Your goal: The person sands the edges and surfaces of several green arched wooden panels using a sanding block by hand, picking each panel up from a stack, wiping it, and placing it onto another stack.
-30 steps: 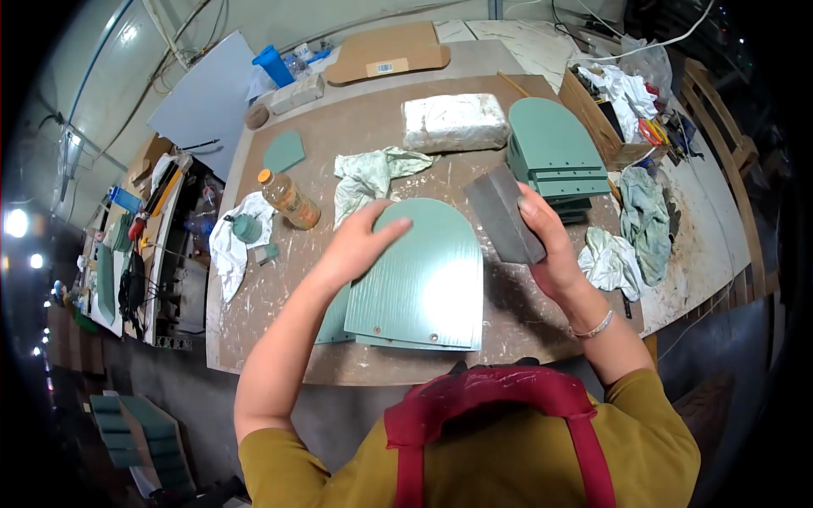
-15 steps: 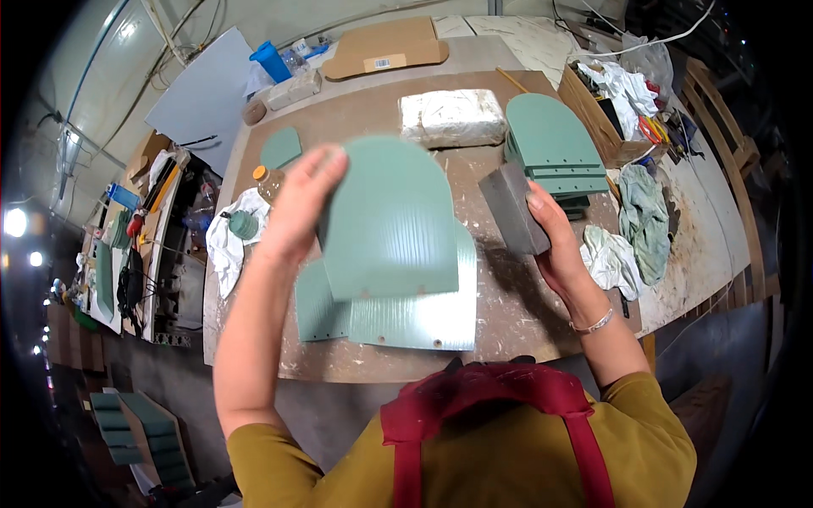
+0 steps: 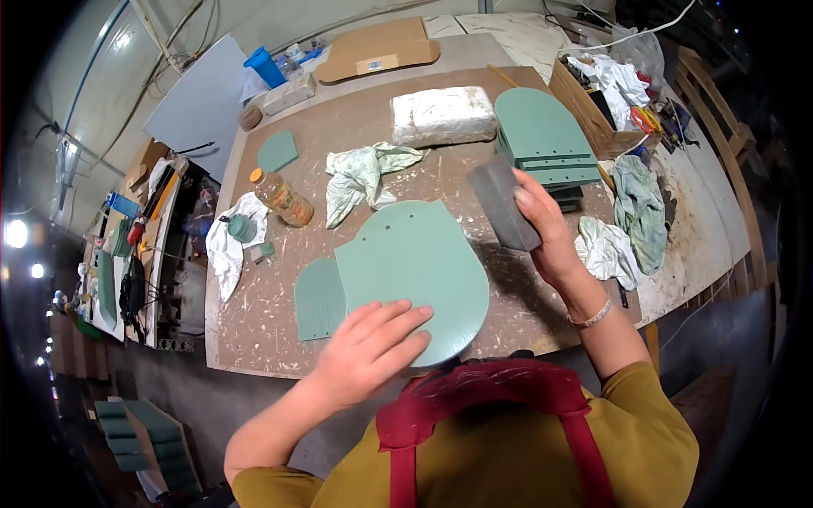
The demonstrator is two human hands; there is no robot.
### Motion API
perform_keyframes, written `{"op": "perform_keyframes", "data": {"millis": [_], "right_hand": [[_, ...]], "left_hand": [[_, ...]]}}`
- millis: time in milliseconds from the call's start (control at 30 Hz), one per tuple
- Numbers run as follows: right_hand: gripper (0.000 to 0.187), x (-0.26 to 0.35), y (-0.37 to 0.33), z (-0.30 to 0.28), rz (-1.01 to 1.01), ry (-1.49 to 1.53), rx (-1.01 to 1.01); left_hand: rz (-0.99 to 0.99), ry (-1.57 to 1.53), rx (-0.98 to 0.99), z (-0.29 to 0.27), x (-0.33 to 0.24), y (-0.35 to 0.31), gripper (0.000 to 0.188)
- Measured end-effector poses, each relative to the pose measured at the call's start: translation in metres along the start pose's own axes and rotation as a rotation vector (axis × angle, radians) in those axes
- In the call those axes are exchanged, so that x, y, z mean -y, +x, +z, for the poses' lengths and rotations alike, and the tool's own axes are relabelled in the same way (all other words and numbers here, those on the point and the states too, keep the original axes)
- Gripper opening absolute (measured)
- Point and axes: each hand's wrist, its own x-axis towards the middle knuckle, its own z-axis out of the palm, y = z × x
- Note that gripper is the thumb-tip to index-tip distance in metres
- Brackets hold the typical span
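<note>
A green rounded panel lies on the worktable in front of me, its curved end toward my body and two small holes near its far edge. My left hand rests flat on its near left part, fingers stretched out. Partly covered by that panel, a second green panel shows at the left. My right hand grips a dark grey sanding block, held tilted above the table to the right of the panel. What the block's lower side looks like is hidden.
A stack of green panels stands at the back right, beside a white wrapped block. Farther left are a stained cloth, an orange-capped bottle and a small green piece. Rags and a cardboard box sit at the right.
The panel that my left hand held raised now lies on the table, turned with its curved end toward me. My left hand has come down onto it. The right hand still grips the block.
</note>
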Motion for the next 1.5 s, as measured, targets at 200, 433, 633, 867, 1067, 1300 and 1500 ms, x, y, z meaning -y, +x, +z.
{"op": "perform_keyframes", "data": {"millis": [200, 433, 633, 867, 1067, 1300, 1500], "right_hand": [[0.055, -0.001, -0.017, 0.003, -0.060, -0.374, 0.057], [0.055, 0.008, -0.030, 0.024, -0.500, -1.150, 0.186], [0.052, 0.011, 0.024, 0.035, -0.408, -1.190, 0.205], [0.052, 0.009, 0.008, 0.028, -0.412, -1.166, 0.121], [0.054, -0.001, -0.002, 0.022, -0.462, -1.129, 0.164], [0.060, -0.009, -0.129, -0.046, -0.424, -1.041, 0.379], [0.060, -0.024, -0.074, -0.011, -0.451, -0.733, 0.164]], "left_hand": [[-0.327, 0.024, 0.099, 0.011, 0.005, 0.023, 0.067], [-0.413, -0.016, 0.081, 0.030, 0.011, 0.033, 0.068], [-0.465, 0.027, 0.053, 0.030, 0.005, 0.036, 0.069], [-0.404, 0.005, 0.053, 0.035, 0.009, 0.039, 0.067], [-0.465, 0.071, 0.008, 0.040, 0.002, 0.036, 0.056], [-0.439, 0.048, 0.000, 0.039, 0.001, 0.038, 0.054], [-0.448, 0.049, 0.016, 0.039, 0.000, 0.038, 0.053]]}}
